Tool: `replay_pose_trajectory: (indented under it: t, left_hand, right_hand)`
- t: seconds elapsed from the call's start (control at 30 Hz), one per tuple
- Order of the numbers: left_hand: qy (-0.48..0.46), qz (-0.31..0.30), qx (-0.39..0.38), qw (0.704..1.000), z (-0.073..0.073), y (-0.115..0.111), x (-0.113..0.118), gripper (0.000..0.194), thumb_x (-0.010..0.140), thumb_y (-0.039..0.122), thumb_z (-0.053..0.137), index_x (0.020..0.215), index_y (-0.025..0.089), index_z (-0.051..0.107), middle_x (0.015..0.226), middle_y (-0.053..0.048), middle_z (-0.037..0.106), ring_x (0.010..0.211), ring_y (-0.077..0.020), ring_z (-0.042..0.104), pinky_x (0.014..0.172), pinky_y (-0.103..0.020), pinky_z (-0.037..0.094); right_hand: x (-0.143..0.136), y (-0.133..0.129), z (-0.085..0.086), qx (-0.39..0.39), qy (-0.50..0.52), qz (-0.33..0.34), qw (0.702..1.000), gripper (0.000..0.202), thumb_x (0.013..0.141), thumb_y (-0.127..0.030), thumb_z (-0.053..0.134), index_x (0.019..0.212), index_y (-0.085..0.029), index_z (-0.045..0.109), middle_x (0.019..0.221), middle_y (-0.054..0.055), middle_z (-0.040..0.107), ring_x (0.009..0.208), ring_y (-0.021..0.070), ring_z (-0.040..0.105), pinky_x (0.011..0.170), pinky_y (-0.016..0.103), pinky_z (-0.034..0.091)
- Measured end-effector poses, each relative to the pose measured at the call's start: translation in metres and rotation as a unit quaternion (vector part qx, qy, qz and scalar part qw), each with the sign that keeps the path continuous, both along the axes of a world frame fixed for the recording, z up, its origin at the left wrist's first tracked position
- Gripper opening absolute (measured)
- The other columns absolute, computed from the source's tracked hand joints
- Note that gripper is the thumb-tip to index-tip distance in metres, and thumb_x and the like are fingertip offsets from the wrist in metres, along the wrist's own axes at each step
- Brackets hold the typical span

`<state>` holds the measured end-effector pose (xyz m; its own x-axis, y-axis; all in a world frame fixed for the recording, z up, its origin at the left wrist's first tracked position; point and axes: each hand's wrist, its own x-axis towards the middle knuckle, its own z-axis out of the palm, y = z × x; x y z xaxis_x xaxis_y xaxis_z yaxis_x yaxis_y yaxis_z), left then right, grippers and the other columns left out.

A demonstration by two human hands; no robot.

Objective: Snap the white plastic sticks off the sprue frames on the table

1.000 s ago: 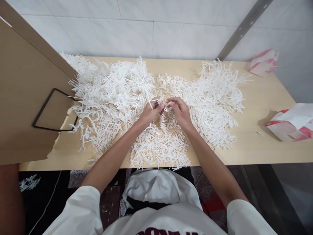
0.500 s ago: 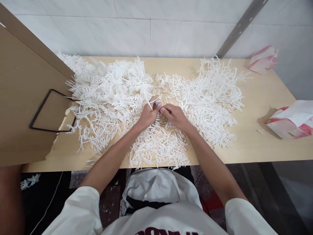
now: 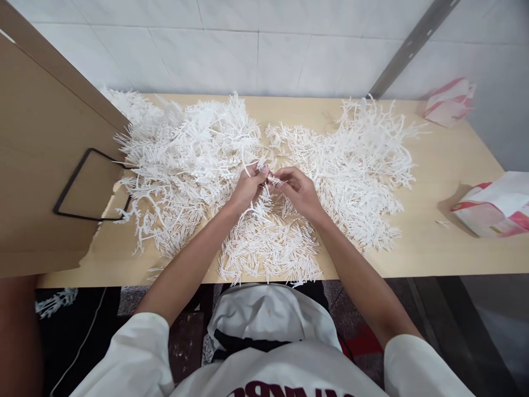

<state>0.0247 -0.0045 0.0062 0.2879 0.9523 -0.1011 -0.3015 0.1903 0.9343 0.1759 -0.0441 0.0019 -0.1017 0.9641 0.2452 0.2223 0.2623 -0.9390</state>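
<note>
My left hand (image 3: 249,186) is closed on a branched white plastic sprig (image 3: 261,163), whose thin prongs stick out above and below the fingers. Close beside it, my right hand (image 3: 298,190) pinches thin white prongs at the sprig's right side; whether these are joined to it or loose I cannot tell. Both hands are over the middle of the table. A tangled heap of white branched sprigs (image 3: 194,143) lies to the left, another heap (image 3: 367,160) to the right. Small loose white prongs (image 3: 268,248) form a pile nearer to me, below my hands.
A cardboard sheet (image 3: 49,154) stands at the left, with a black wire frame (image 3: 68,190) against it. Two pink-and-white packets (image 3: 450,102) sit on the right of the wooden table (image 3: 425,220). A tiled wall (image 3: 231,60) closes the back, crossed by a metal post (image 3: 409,52).
The sprig in my left hand has turned, and prongs now hang below the hand too. My right hand has opened its fingers a little and shows white prongs at its fingertips.
</note>
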Motion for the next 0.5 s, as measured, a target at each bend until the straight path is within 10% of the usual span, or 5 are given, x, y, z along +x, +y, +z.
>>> replay_pose_trajectory:
  t: [0.5]
  left_hand:
    - [0.032, -0.011, 0.06, 0.998, -0.0058, -0.0067, 0.0048, 0.022, 0.08, 0.028, 0.067, 0.074, 0.018, 0.048, 0.062, 0.004, 0.049, 0.054, -0.0064, 0.048, 0.052, -0.021, 0.041]
  right_hand:
    - [0.0011, -0.0004, 0.0011, 0.065, -0.234, 0.008, 0.97, 0.035, 0.094, -0.047, 0.043, 0.075, -0.022, 0.057, 0.07, -0.001, 0.06, 0.061, 0.0104, 0.048, 0.061, 0.028, 0.04]
